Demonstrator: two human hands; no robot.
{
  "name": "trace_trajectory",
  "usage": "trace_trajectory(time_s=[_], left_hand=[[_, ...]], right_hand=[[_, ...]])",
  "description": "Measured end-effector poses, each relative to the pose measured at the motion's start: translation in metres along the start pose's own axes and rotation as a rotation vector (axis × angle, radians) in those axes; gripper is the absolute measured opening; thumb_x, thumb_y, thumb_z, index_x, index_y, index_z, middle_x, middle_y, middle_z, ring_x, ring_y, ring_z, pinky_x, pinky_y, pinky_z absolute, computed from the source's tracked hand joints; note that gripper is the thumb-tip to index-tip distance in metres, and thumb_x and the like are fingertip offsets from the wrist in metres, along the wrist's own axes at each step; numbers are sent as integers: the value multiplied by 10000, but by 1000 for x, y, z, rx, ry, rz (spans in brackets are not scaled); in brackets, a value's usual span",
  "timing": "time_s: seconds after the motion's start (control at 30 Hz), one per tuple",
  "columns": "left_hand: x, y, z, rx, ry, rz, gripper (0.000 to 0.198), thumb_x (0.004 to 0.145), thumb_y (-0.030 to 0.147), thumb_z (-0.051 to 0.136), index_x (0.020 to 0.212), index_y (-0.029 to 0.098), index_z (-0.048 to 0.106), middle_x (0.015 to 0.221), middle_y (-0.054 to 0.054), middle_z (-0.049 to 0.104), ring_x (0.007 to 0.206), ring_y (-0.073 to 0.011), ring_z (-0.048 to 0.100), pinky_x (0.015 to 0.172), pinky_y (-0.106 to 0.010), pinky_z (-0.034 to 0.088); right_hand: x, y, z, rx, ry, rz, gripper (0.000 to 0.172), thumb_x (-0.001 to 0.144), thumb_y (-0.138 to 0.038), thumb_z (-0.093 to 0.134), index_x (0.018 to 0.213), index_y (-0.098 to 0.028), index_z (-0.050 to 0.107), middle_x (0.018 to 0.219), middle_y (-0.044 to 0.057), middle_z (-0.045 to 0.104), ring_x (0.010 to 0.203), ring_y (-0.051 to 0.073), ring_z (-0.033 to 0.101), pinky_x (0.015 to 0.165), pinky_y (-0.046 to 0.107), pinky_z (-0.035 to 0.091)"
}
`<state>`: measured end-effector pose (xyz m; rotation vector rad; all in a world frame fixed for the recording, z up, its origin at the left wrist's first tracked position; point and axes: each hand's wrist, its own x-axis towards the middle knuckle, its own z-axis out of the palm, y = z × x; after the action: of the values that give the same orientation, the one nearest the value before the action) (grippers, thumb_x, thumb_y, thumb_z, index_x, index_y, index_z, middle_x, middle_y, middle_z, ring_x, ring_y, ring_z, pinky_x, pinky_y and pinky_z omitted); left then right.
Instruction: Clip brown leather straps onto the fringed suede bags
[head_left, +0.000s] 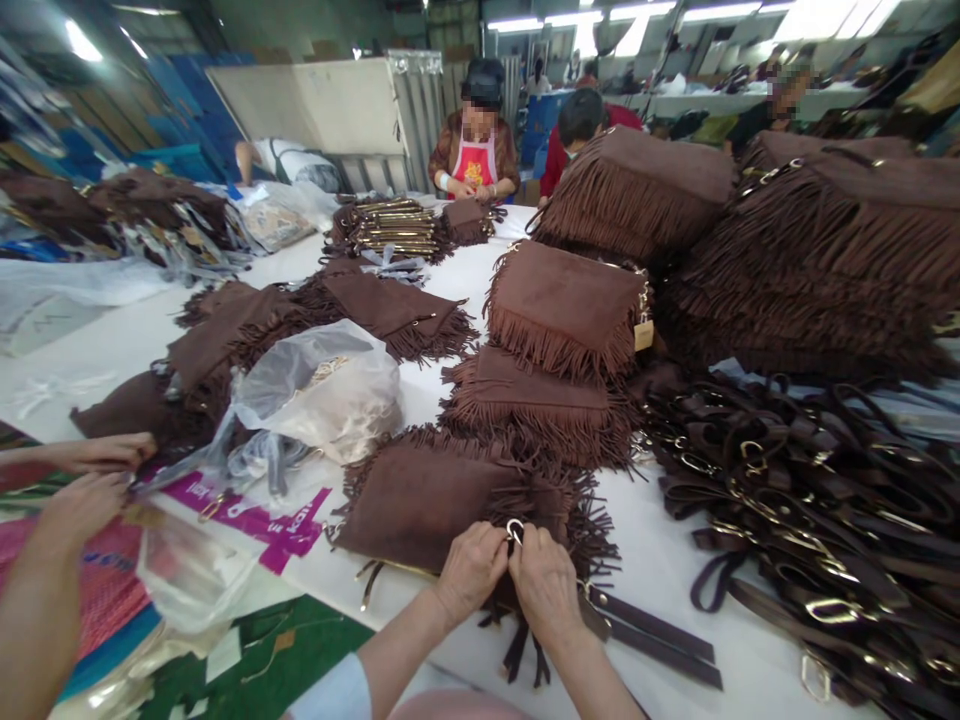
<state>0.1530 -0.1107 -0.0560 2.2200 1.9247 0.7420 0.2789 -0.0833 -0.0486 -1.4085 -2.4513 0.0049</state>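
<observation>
**Metal ring pinched over fringed handbag**

The left hand and right hand close narrowly on the metal ring, perhaps a clip; fingers hide the join. The fringed handbag lies flat on the desk, likely so its weight needs no holding.

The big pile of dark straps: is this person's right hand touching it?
Apart. The head view shows bare white tabletop between the right hand and the pile of dark straps.
</observation>
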Motion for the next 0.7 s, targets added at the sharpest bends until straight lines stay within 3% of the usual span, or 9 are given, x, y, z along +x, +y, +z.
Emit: trace_trajectory(time_s=[0.53, 0.63, 0.7], left_hand=[[1, -2, 7, 20, -13, -35, 240, 832, 118, 372, 708, 161, 572, 626, -30, 591, 598, -162, 548, 554, -262, 461], [0, 1, 2, 6, -31, -21, 266, 856, 140, 341, 763, 153, 589, 647, -39, 594, 620, -160, 550, 576, -264, 468], [-5, 1, -6, -14, -50, 19, 246, 874, 206, 362, 910, 137, 596, 740, -59, 622, 694, -164, 564, 638, -274, 480]], right_hand=[[-11, -19, -7, -69, 1, 72, 100, 794, -93, 458, 769, -190, 457, 637, 41, 529, 572, 209, 528, 553, 319, 383], [-16, -13, -9, -22, -19, 50, 94, 805, -106, 443, 780, -194, 467, 637, 32, 540, 572, 203, 548, 560, 310, 399], [-22, -2, -12, 15, -40, 20, 89, 815, -123, 432, 801, -196, 479, 640, 18, 554, 563, 188, 562, 555, 293, 407]])
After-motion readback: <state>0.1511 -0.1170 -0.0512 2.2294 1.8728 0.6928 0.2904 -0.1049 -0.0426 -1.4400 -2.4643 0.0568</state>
